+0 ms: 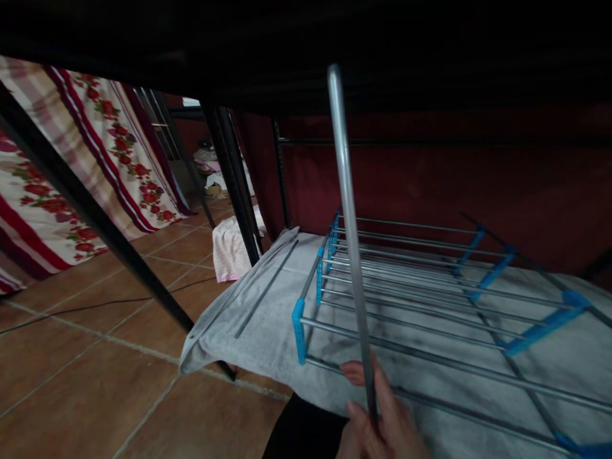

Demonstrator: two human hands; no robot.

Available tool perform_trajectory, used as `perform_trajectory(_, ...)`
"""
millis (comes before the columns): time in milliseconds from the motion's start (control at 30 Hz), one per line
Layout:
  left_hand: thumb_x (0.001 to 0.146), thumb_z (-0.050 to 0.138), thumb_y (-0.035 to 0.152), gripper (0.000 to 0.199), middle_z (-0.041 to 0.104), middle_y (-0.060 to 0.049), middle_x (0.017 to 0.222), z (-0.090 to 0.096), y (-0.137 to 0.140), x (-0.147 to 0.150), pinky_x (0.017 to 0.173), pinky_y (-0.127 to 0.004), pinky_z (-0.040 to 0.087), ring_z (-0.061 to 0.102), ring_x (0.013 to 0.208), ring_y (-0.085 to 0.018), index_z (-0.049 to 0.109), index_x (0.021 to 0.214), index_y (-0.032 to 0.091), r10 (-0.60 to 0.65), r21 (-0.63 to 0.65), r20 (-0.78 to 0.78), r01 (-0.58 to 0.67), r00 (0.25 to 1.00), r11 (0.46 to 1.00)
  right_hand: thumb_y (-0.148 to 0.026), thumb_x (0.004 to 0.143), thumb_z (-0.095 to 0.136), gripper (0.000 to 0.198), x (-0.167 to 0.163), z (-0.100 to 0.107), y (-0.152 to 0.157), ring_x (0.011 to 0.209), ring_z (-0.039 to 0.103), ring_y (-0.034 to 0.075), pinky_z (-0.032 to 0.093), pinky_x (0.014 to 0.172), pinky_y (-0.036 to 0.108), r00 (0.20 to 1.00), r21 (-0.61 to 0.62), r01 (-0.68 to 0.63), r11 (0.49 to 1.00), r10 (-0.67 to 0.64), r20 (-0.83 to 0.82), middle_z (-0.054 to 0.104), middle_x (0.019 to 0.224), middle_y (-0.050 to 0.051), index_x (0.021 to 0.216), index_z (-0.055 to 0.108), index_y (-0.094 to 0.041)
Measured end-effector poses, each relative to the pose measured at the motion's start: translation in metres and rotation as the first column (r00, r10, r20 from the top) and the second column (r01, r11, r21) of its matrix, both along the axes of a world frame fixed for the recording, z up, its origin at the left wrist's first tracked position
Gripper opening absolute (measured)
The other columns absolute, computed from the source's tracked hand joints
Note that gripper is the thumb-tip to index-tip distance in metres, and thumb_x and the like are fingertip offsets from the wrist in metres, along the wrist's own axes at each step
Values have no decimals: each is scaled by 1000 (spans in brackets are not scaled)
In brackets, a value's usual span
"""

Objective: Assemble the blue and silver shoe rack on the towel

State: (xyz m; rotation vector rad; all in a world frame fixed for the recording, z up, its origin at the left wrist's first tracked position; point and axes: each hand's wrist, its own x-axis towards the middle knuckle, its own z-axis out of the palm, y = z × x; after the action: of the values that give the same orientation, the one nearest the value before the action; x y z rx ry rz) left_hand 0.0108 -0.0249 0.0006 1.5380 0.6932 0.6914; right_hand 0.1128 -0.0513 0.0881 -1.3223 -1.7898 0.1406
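Note:
A bare metal tube (351, 223) stands nearly upright in front of me, its top leaning slightly left. My right hand (396, 424) grips its lower end, with fingers on both sides of it. Low at the frame's bottom edge, my left hand (354, 440) is closed at the same end, partly cut off and overlapping the right. Behind the tube lies a rack (430, 363) of thin metal bars joined by blue plastic connectors (299, 328). It rests on a grey blanket (272, 344). Another loose tube (266, 290) lies on the blanket left of the rack.
A dark bed frame closes in overhead, with black posts (232, 185) at the left. Dark red cloth (430, 178) hangs behind the rack. Tiled floor (119, 363) with a black cable (105, 306) runs left, below a flowered curtain (119, 153). A striped cloth (232, 248) hangs beyond.

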Motion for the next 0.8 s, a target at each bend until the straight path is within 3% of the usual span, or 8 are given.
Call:
perform_trajectory(167, 70, 73, 69, 47, 75, -11, 102, 8, 11, 20, 89, -42, 57, 70, 99, -31, 77, 103, 36, -141, 136, -59, 148, 988, 980, -47, 104, 41, 47, 28, 51, 13, 82, 72, 17, 60, 76, 26, 966, -156, 127, 980, -158, -203, 75, 103, 6, 141, 56, -24)
perform_trajectory(267, 91, 57, 54, 32, 72, -11, 98, 20, 24, -8, 87, -41, 55, 67, 95, -26, 75, 96, 28, 133, 322, -36, -114, 991, 940, -51, 103, 41, 45, 57, 63, 8, 62, 64, 16, 54, 58, 24, 967, -240, 103, 965, -154, -203, 69, 75, 1, 128, 64, -22)
perform_trajectory(367, 97, 55, 41, 21, 66, -8, 96, 41, 49, -55, 90, -37, 51, 62, 96, -22, 68, 94, 24, 600, 404, 109, -587, 792, 702, -52, 102, 44, 40, 83, 50, -7, 67, 68, 18, 54, 58, 25, 989, -300, 87, 950, -118, -87, 72, 79, 2, 123, 64, -24)
perform_trajectory(433, 94, 61, 40, 22, 63, -7, 108, 54, 69, -79, 95, -36, 48, 59, 106, -22, 63, 108, 24, 763, 376, 215, -773, 609, 511, -51, 101, 47, 36, 94, 31, -18, 86, 74, 21, 58, 71, 28, 993, -307, 116, 944, -115, 23, 77, 99, 5, 120, 65, -26)
perform_trajectory(467, 93, 62, 40, 29, 61, -8, 116, 59, 80, -87, 98, -36, 47, 58, 113, -23, 59, 116, 23, 781, 345, 245, -804, 575, 484, -50, 101, 47, 34, 98, 19, -23, 92, 75, 22, 58, 74, 29, 991, -315, 126, 941, -105, 80, 77, 106, 6, 118, 65, -26)
perform_trajectory(500, 92, 64, 40, 36, 60, -9, 122, 63, 89, -91, 100, -36, 46, 57, 116, -23, 56, 123, 23, 772, 322, 259, -805, 581, 498, -49, 102, 46, 33, 102, 6, -27, 92, 75, 23, 58, 74, 30, 987, -331, 129, 935, -87, 138, 77, 106, 6, 116, 66, -27)
perform_trajectory(633, 88, 67, 41, 49, 65, -7, 115, 66, 116, -84, 96, -35, 49, 62, 108, -22, 53, 131, 22, 616, 280, 189, -644, 764, 712, -44, 105, 41, 31, 124, -38, -36, 71, 75, 21, 54, 59, 28, 948, -369, 125, 921, -1, 318, 76, 81, 1, 99, 66, -27)
perform_trajectory(800, 93, 59, 40, 43, 65, -8, 117, 57, 130, -76, 94, -36, 49, 61, 104, -21, 54, 132, 22, 572, 359, 123, -574, 811, 736, -41, 104, 43, 30, 173, -65, -46, 66, 75, 20, 50, 52, 27, 899, -258, 206, 944, -79, 430, 75, 76, 1, 94, 67, -25)
